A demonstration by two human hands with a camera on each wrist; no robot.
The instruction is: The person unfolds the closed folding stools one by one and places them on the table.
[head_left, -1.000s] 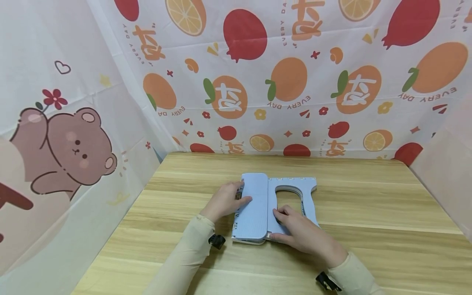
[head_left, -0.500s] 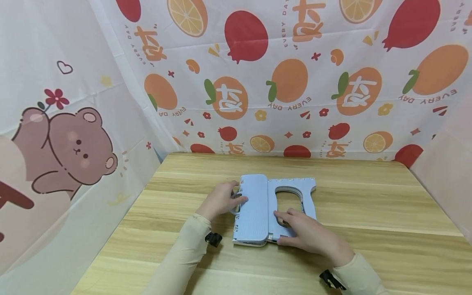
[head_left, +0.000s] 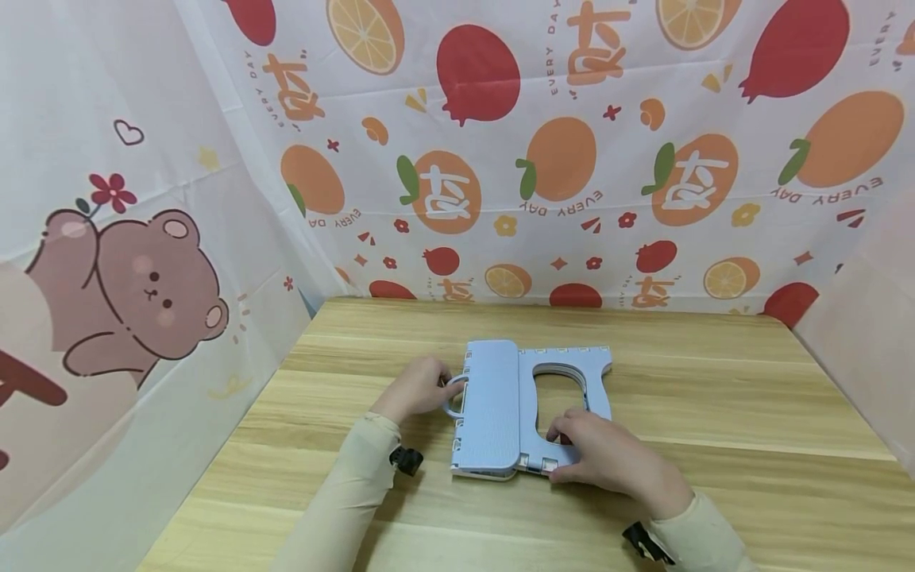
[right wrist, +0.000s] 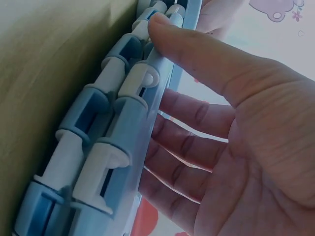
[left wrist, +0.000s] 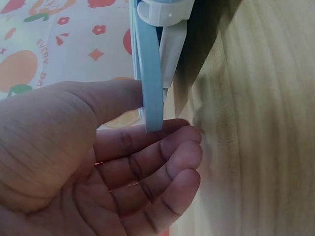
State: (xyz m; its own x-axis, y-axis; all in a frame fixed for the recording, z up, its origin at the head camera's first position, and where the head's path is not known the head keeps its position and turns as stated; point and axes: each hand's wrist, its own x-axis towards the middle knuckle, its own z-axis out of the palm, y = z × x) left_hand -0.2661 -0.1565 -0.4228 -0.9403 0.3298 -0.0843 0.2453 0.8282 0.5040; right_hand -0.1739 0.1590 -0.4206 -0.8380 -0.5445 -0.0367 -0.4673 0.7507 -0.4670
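A light blue plastic folding stool point(head_left: 490, 413) lies folded flat on the table, its ribbed panel on the left and a cut-out leg frame point(head_left: 527, 397) on the right. My left hand point(head_left: 415, 387) pinches the small carry handle point(left wrist: 152, 83) at the stool's left edge. In the left wrist view the thumb is on one side of that handle and the index finger on the other. My right hand point(head_left: 615, 457) grips the frame's near edge, thumb on the white and blue hinges point(right wrist: 113, 162) and fingers over the other side. Some of its fingertips are hidden.
The wood-grain table point(head_left: 743, 413) extends around the stool on all sides. A fruit-print cloth point(head_left: 615, 262) hangs along the back edge, and a bear-print cloth point(head_left: 157, 278) hangs on the left.
My left hand has drawn back leftward from the panel to the handle, which now shows. The right hand has slid a little to the right along the frame's near edge. The stool has barely moved.
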